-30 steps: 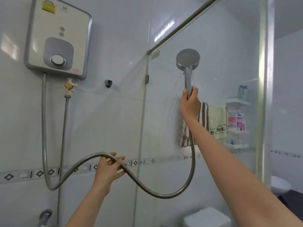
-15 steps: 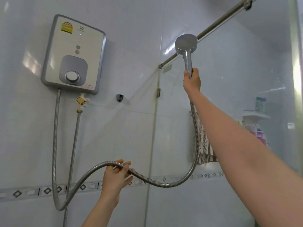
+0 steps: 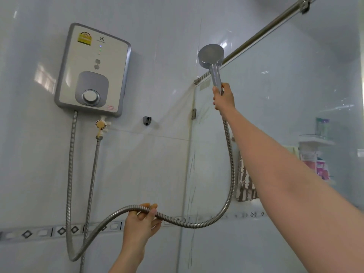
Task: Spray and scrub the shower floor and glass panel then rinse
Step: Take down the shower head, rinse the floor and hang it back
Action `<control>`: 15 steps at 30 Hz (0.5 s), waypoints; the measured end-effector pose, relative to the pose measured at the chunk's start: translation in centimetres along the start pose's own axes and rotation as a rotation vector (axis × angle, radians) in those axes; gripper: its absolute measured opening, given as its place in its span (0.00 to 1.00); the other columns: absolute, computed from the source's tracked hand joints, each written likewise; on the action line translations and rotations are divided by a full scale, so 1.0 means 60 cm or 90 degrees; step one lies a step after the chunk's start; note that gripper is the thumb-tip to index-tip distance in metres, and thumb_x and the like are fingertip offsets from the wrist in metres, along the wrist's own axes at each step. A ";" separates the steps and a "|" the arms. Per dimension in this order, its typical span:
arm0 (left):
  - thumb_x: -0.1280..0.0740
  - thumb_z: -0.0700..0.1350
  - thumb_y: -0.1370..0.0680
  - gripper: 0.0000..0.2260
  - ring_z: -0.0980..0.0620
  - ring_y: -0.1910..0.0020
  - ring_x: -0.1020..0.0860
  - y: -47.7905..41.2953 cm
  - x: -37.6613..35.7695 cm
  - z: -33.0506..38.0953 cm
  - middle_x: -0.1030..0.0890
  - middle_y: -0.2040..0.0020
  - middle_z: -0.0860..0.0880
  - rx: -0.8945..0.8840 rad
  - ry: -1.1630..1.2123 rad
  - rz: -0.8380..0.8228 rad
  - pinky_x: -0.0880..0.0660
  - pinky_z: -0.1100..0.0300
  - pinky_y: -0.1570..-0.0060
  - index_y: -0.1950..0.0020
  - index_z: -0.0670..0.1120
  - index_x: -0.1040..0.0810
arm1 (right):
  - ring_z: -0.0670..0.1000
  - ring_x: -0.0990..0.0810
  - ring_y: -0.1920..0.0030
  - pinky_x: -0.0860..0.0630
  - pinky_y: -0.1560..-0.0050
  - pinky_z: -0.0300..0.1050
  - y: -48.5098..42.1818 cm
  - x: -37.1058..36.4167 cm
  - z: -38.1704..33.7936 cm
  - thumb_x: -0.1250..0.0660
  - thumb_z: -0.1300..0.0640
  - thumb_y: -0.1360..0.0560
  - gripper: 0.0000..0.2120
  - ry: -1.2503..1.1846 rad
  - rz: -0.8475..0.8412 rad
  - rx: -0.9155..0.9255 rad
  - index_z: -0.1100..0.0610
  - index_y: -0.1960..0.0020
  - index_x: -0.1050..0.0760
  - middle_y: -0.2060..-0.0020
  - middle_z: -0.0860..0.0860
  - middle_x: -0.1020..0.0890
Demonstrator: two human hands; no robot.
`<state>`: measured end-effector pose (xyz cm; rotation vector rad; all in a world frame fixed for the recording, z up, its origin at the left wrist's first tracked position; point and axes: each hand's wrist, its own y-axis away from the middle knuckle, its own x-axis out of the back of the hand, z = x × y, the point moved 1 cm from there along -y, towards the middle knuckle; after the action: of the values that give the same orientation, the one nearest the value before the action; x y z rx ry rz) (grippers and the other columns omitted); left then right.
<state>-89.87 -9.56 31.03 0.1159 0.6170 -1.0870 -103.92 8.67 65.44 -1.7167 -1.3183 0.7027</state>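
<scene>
My right hand [image 3: 223,97] grips the handle of a chrome shower head [image 3: 211,54], raised high near the top corner of the glass panel [image 3: 285,99]. Its round face points toward the panel, and thin water streaks run across the wall to the glass edge. The metal hose [image 3: 229,174] hangs from the handle in a loop. My left hand [image 3: 140,223] holds the hose lower down, fingers curled round it. The shower floor is out of view.
A white water heater [image 3: 92,69] hangs on the tiled wall at the left, with a valve [image 3: 100,125] and hoses below. A small wall bracket [image 3: 147,120] sits between heater and glass. A steel bar [image 3: 262,34] tops the panel. Towels and a shelf show through the glass.
My right hand has lifted the shower head higher toward the panel's top corner. The view has tilted up and to the right. My left hand keeps its hold on the hose.
</scene>
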 end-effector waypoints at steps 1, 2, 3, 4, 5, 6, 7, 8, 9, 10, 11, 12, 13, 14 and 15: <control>0.37 0.34 0.19 0.09 0.39 0.52 0.19 0.005 -0.001 -0.001 0.19 0.44 0.42 0.000 -0.001 -0.001 0.22 0.49 0.51 0.40 0.39 0.29 | 0.49 0.28 0.66 0.30 0.65 0.44 0.006 0.009 0.000 0.43 0.51 0.19 0.12 0.003 0.004 0.002 0.55 0.39 0.33 0.62 0.49 0.27; 0.37 0.34 0.19 0.08 0.40 0.52 0.19 0.010 -0.001 -0.002 0.19 0.45 0.43 -0.005 -0.003 -0.005 0.23 0.48 0.49 0.41 0.40 0.28 | 0.48 0.29 0.67 0.30 0.66 0.44 0.012 0.020 0.000 0.43 0.51 0.19 0.11 0.006 0.009 0.004 0.55 0.40 0.34 0.62 0.49 0.27; 0.37 0.34 0.19 0.06 0.41 0.54 0.19 0.015 -0.002 -0.002 0.18 0.46 0.44 -0.010 -0.003 -0.010 0.23 0.48 0.48 0.43 0.40 0.28 | 0.48 0.29 0.67 0.30 0.67 0.43 0.017 0.032 0.000 0.43 0.51 0.19 0.11 0.007 0.016 0.006 0.55 0.40 0.34 0.62 0.49 0.27; 0.37 0.34 0.19 0.06 0.43 0.55 0.19 0.020 -0.003 -0.002 0.18 0.47 0.45 -0.013 0.000 -0.016 0.23 0.48 0.48 0.44 0.41 0.28 | 0.48 0.29 0.67 0.30 0.67 0.44 0.020 0.044 -0.001 0.42 0.51 0.19 0.11 0.008 0.025 0.011 0.55 0.40 0.34 0.62 0.49 0.27; 0.36 0.34 0.19 0.06 0.44 0.56 0.19 0.024 -0.004 -0.003 0.18 0.48 0.45 -0.015 0.002 -0.021 0.24 0.47 0.47 0.44 0.41 0.28 | 0.49 0.29 0.66 0.29 0.66 0.45 0.024 0.055 -0.001 0.42 0.51 0.20 0.11 0.012 0.036 0.016 0.54 0.40 0.34 0.62 0.49 0.27; 0.36 0.34 0.19 0.07 0.44 0.56 0.19 0.029 -0.005 -0.006 0.18 0.48 0.44 -0.016 0.004 -0.026 0.24 0.47 0.47 0.42 0.40 0.28 | 0.50 0.28 0.66 0.29 0.65 0.45 0.030 0.069 -0.003 0.42 0.51 0.20 0.11 0.021 0.048 0.021 0.54 0.40 0.34 0.62 0.49 0.27; 0.36 0.34 0.20 0.08 0.44 0.57 0.19 0.034 -0.006 -0.009 0.18 0.48 0.43 -0.018 0.005 -0.029 0.24 0.47 0.47 0.41 0.40 0.29 | 0.50 0.28 0.65 0.28 0.65 0.46 0.034 0.082 -0.006 0.42 0.50 0.20 0.11 0.032 0.059 0.025 0.54 0.40 0.34 0.62 0.49 0.27; 0.36 0.34 0.20 0.09 0.43 0.57 0.19 0.038 -0.006 -0.011 0.18 0.49 0.43 -0.022 0.004 -0.031 0.24 0.48 0.48 0.40 0.40 0.29 | 0.51 0.27 0.64 0.28 0.64 0.46 0.037 0.093 -0.011 0.42 0.50 0.20 0.11 0.040 0.071 0.027 0.54 0.41 0.34 0.62 0.49 0.27; 0.36 0.34 0.20 0.09 0.43 0.58 0.19 0.044 -0.006 -0.013 0.18 0.50 0.42 -0.024 0.004 -0.034 0.23 0.49 0.50 0.40 0.39 0.29 | 0.51 0.27 0.64 0.28 0.65 0.46 0.041 0.107 -0.015 0.42 0.50 0.20 0.10 0.045 0.086 0.031 0.53 0.42 0.34 0.63 0.48 0.27; 0.35 0.34 0.20 0.10 0.43 0.58 0.19 0.051 -0.005 -0.014 0.18 0.51 0.42 -0.024 0.005 -0.037 0.23 0.51 0.52 0.40 0.39 0.29 | 0.51 0.26 0.64 0.28 0.65 0.46 0.046 0.120 -0.020 0.42 0.50 0.20 0.09 0.052 0.097 0.033 0.53 0.43 0.34 0.63 0.47 0.27; 0.35 0.34 0.20 0.10 0.43 0.58 0.19 0.059 -0.006 -0.014 0.18 0.52 0.41 -0.022 0.010 -0.038 0.23 0.52 0.54 0.40 0.39 0.29 | 0.51 0.26 0.64 0.27 0.64 0.46 0.051 0.134 -0.028 0.42 0.50 0.20 0.09 0.065 0.105 0.035 0.53 0.43 0.34 0.63 0.47 0.27; 0.35 0.34 0.20 0.10 0.43 0.58 0.19 0.067 -0.006 -0.015 0.18 0.51 0.41 -0.019 0.011 -0.040 0.23 0.53 0.54 0.40 0.39 0.29 | 0.51 0.26 0.63 0.26 0.63 0.47 0.058 0.146 -0.037 0.41 0.50 0.20 0.09 0.077 0.111 0.037 0.53 0.43 0.34 0.63 0.47 0.27; 0.36 0.34 0.20 0.10 0.43 0.58 0.19 0.074 -0.007 -0.017 0.18 0.50 0.40 -0.015 0.012 -0.044 0.23 0.53 0.55 0.39 0.39 0.29 | 0.51 0.25 0.63 0.25 0.61 0.48 0.065 0.159 -0.045 0.41 0.50 0.20 0.09 0.089 0.113 0.038 0.53 0.43 0.34 0.62 0.47 0.27; 0.36 0.34 0.20 0.10 0.43 0.58 0.19 0.082 -0.007 -0.018 0.18 0.49 0.39 -0.009 0.012 -0.050 0.23 0.51 0.54 0.39 0.39 0.29 | 0.51 0.25 0.62 0.25 0.60 0.48 0.072 0.171 -0.054 0.41 0.50 0.20 0.09 0.098 0.111 0.038 0.53 0.44 0.33 0.62 0.47 0.26; 0.36 0.35 0.19 0.10 0.42 0.57 0.19 0.093 -0.010 -0.019 0.18 0.48 0.39 0.000 0.012 -0.059 0.23 0.50 0.52 0.38 0.39 0.30 | 0.52 0.24 0.62 0.25 0.60 0.48 0.082 0.189 -0.061 0.41 0.50 0.20 0.08 0.111 0.108 0.039 0.53 0.45 0.34 0.62 0.47 0.26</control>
<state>-85.76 -6.02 29.24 0.0987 0.6446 -1.1766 -95.25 18.00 63.61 -1.8110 -1.0311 0.6653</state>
